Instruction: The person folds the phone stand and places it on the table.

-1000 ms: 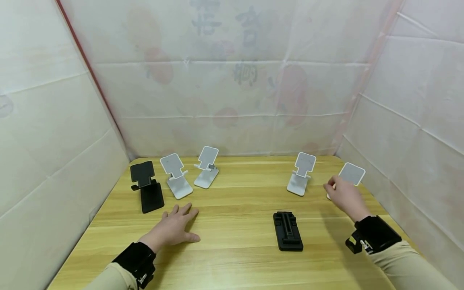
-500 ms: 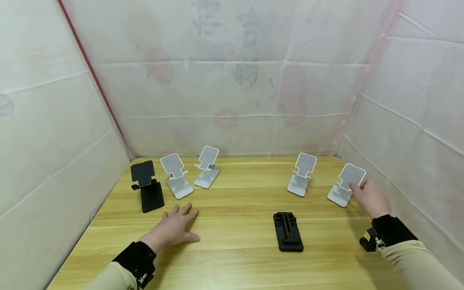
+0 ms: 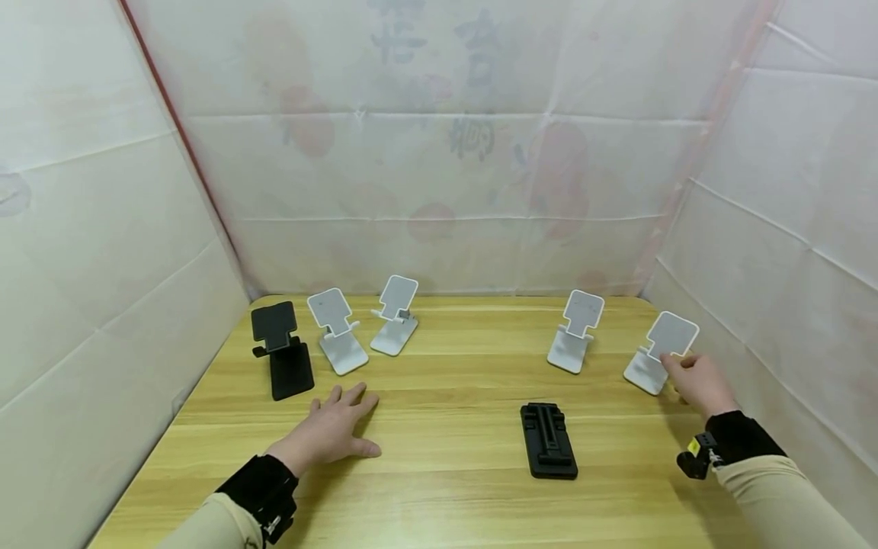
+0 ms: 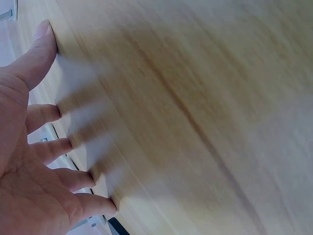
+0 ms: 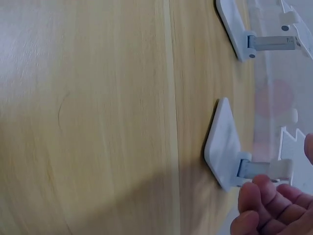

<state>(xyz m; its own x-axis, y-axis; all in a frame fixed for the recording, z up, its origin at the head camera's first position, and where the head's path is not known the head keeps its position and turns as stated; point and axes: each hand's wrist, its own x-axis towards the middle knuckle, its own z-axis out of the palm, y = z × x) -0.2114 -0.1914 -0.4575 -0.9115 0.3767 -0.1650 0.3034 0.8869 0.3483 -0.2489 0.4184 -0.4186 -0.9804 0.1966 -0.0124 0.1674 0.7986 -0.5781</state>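
My right hand [image 3: 703, 387] is at the right side of the rightmost white phone stand [image 3: 671, 334], its fingers curled and pinching at the lower right edge of the tilted plate, covering the hook there. In the right wrist view the curled fingertips [image 5: 264, 193] lie right beside the stand's white hook [image 5: 281, 169], with the thumb at the frame's edge. My left hand [image 3: 329, 431] rests palm down with spread fingers, fingertips on the wooden table [image 4: 195, 161]. Ahead of it a black phone stand [image 3: 274, 326] and a white phone stand [image 3: 343, 352] stand unfolded.
A folded black phone stand [image 3: 549, 441] lies on the table between the hands. Further back stand another white stand [image 3: 394, 335] left of centre and one [image 3: 568, 351] right of centre. Pale sheeting [image 3: 439, 168] walls the table on three sides.
My right hand has moved from in front of the rightmost white stand round to its right side, uncovering its base and left hook. The left hand has stayed put.
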